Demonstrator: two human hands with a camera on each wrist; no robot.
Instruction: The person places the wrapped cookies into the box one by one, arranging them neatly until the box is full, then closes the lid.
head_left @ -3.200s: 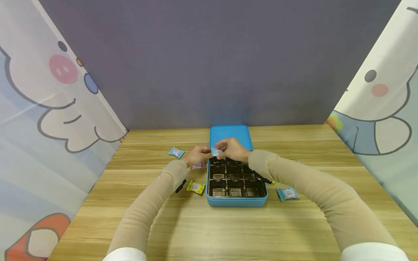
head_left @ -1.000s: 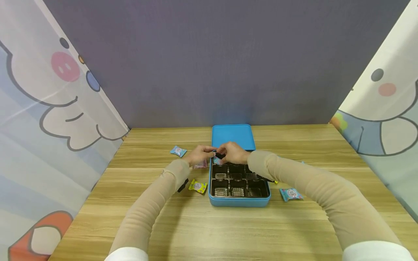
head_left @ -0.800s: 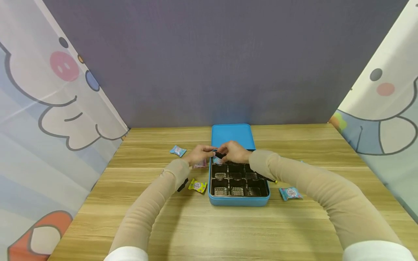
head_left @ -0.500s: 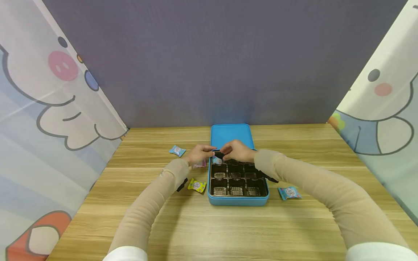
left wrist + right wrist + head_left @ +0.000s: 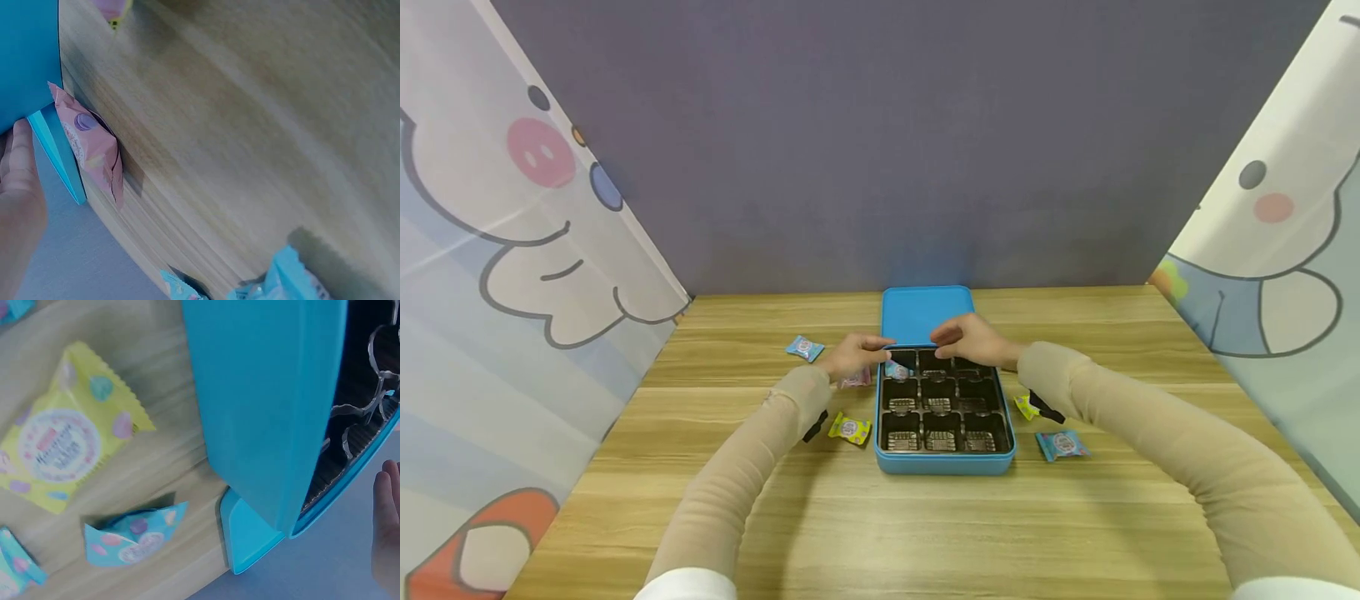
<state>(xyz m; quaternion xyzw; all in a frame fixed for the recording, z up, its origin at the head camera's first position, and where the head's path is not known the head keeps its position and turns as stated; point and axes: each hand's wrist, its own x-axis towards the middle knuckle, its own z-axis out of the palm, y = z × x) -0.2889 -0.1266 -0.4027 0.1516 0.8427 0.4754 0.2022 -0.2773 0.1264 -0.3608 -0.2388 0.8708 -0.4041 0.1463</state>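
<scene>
A blue box [image 5: 945, 465] holds a dark tray [image 5: 938, 412] with several compartments, its lid [image 5: 927, 312] lying open at the back. In the far-left compartment lies a blue wrapped candy [image 5: 897, 370]. My left hand [image 5: 852, 357] rests at the box's far-left corner, thumb and fingers apart beside that candy. Over the far side of the tray, right of the candy, my right hand [image 5: 973, 340] hovers with loosely bent fingers and nothing in them. A pink candy [image 5: 90, 140] lies against the box's left side, partly under the left hand in the head view.
Left of the box lie a blue candy [image 5: 805, 348] and a yellow candy [image 5: 850, 429]. To its right are another yellow candy [image 5: 62, 437] and blue candies, one of them [image 5: 1062, 445] near the front. A grey panel [image 5: 917, 150] stands behind the wooden table [image 5: 940, 533].
The blue candy, earlier held between both hands above the box, now sits in the far-left compartment. My right hand has let go and drawn off to the right; the left has hardly moved.
</scene>
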